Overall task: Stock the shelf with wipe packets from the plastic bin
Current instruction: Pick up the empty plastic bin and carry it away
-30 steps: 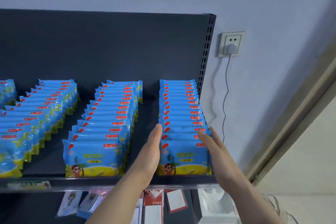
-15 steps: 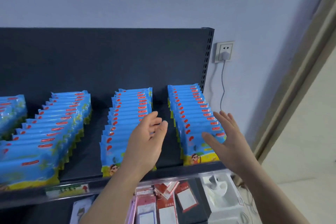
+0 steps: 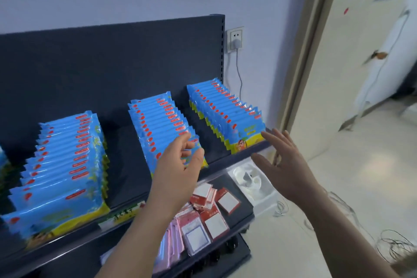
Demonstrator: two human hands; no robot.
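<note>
Blue wipe packets stand in rows on the dark shelf (image 3: pixel 126 221): a left row (image 3: pixel 65 165), a middle row (image 3: pixel 158 124) and a right row (image 3: pixel 225 115). My left hand (image 3: pixel 178 165) hovers in front of the middle row, fingers loosely curled, holding nothing. Off the shelf's right front corner, my right hand (image 3: pixel 284 160) is spread with straight fingers, just clear of the right row's front packet. The plastic bin is out of view.
A lower shelf (image 3: pixel 225 253) holds red and pink carded items (image 3: pixel 203 216) and a white moulded tray (image 3: pixel 252 183). A wall socket (image 3: pixel 235 39) with a cable hangs right of the shelf. Loose cables (image 3: pixel 392 241) lie on the floor; a doorway (image 3: pixel 320 52) opens at the right.
Both hands have drawn back from the right row of packets. The view has swung right and away from the shelf, bringing the doorway and floor into sight.
</note>
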